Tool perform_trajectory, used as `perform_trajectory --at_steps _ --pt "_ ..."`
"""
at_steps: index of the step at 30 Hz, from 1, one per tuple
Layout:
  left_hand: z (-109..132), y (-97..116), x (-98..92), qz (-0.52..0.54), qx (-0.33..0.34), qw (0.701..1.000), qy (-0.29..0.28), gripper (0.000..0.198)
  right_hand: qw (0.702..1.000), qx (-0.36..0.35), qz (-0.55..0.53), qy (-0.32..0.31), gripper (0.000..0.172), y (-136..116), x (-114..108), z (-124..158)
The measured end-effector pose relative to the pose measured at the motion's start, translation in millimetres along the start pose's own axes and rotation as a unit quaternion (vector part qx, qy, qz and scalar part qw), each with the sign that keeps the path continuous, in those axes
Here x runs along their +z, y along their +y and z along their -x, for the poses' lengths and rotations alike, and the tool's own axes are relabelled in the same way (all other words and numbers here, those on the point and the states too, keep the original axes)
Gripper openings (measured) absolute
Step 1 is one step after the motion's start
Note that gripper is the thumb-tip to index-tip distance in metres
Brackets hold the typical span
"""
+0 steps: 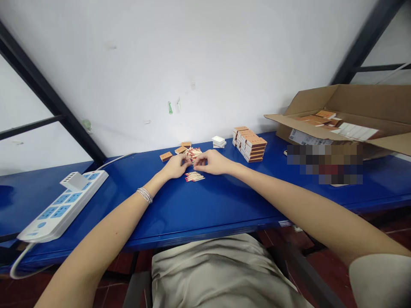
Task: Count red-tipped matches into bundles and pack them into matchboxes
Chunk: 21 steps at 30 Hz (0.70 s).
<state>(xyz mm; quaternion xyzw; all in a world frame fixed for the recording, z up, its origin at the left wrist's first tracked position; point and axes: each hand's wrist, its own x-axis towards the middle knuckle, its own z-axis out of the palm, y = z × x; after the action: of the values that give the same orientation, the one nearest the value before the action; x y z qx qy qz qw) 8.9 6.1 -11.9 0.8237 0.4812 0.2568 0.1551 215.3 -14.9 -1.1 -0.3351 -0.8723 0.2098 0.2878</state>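
Observation:
My left hand (176, 167) is curled at the left side of a heap of red-tipped matches (194, 152), its thumb and fingertips drawn together. Opposite it, my right hand (212, 162) bends its thumb and index finger toward each other in a pinch. Whatever either hand has between its fingertips is too small to make out. Just below the fingertips, a small row of matches (194, 176) lies roughly side by side on the blue table (192, 205). Behind the left hand are several brown matchboxes (166, 156).
Stacked matchboxes (252, 143) stand right of the hands, with white inner trays (218, 141) nearer the wall. An open cardboard box (298, 102) holding more matchboxes sits far right, beside a blurred patch. At left lies a white power strip (67, 205) with its cable.

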Motion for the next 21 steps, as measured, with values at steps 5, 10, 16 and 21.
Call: perform_trajectory --at_steps 5,10,16,21 --pt "0.8 6.9 0.6 0.144 -0.051 0.987 0.044 0.014 0.991 0.086 -0.074 0.068 0.012 12.8 -1.0 -3.0" --pt "4.3 16.1 4.2 0.24 -0.032 0.97 0.023 0.027 0.936 0.145 -0.289 0.138 0.019 12.3 16.0 -6.0" --pt "4.5 12.8 8.3 0.167 -0.004 0.985 0.047 0.027 0.933 0.145 -0.301 0.132 0.014 13.2 18.1 -7.6" --pt "0.4 -1.9 7.2 -0.007 0.012 0.998 0.056 0.014 0.973 0.059 -0.17 0.146 0.007 11.3 15.3 -6.7"
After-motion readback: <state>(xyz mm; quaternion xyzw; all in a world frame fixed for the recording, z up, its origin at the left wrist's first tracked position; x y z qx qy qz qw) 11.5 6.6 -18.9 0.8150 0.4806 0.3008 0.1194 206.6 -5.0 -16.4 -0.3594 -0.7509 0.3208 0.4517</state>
